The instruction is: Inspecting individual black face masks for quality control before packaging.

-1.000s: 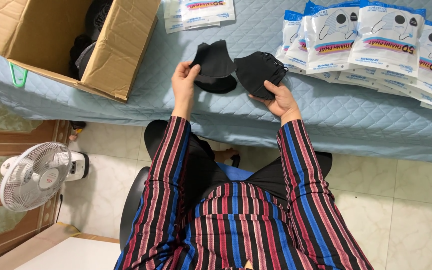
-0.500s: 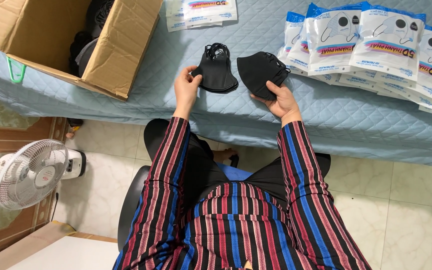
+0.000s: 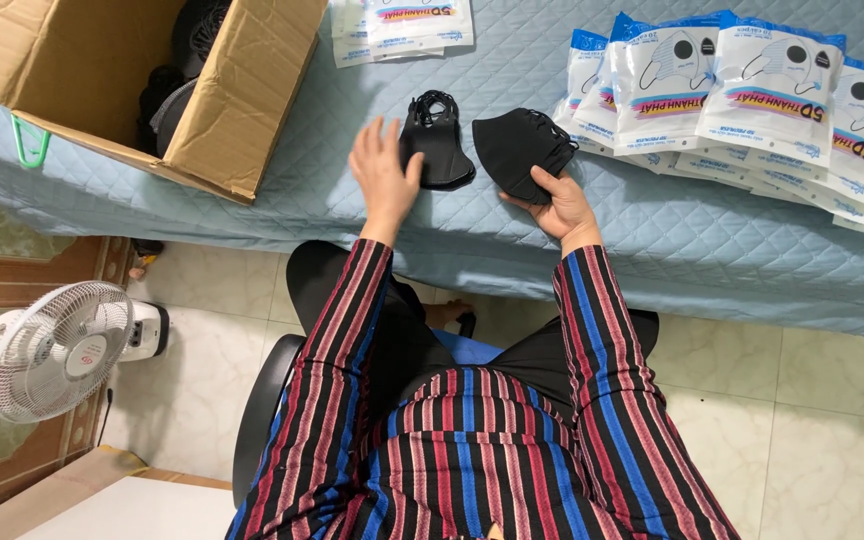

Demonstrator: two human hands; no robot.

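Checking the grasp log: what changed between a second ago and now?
The left hand has let go of the left stack of black masks: a second ago it held the stack raised; now the stack lies flat on the blue quilted cover and the fingers are spread open, resting at its left edge. The right hand still grips the other black mask stack. Cardboard box and packets unchanged.

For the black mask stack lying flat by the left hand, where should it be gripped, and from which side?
Probably at the near left edge of the black mask stack, coming in from the left hand side. It lies flat on the blue quilted cover with its ear loops bunched at the far end, so the near edge is smooth and exposed. The right hand already holds the second stack.
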